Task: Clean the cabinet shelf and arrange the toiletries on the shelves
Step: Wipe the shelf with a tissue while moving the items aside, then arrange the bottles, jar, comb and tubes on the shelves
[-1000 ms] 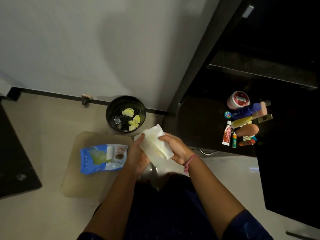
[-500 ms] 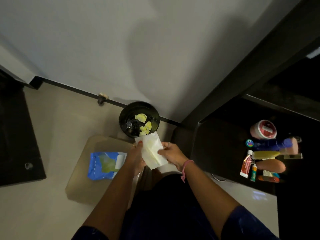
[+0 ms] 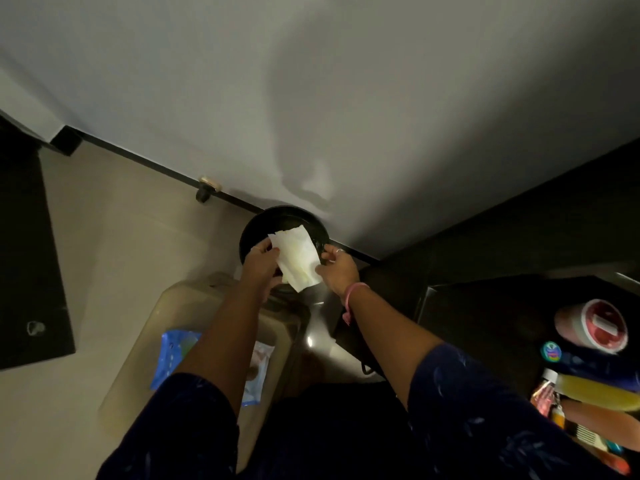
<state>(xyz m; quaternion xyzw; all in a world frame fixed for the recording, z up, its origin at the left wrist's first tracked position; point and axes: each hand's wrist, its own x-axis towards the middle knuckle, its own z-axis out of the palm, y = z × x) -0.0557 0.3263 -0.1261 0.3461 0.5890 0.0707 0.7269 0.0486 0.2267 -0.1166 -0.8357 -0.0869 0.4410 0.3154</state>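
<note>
A white wipe (image 3: 298, 258) is stretched between my two hands, right above the round black bin (image 3: 252, 230) at the foot of the wall. My left hand (image 3: 259, 261) pinches its left edge and my right hand (image 3: 337, 268) pinches its right edge. The wipe hides most of the bin's inside. The blue wipes pack (image 3: 171, 355) lies on a beige stool (image 3: 166, 320) under my left arm. Toiletries lie in a heap on the dark cabinet shelf (image 3: 485, 313) at the right: a red-lidded jar (image 3: 604, 325), a blue bottle (image 3: 595, 367), a yellow tube (image 3: 599, 393).
A pale wall fills the top of the view, with a black skirting line and a door stopper (image 3: 204, 192). A dark panel (image 3: 27, 265) stands at the left. The cabinet's dark side rises at the right. Pale floor lies between the stool and the panel.
Both hands have carried the wipe forward, from in front of my body to over the bin. My view has tipped forward and closer to the wall.
</note>
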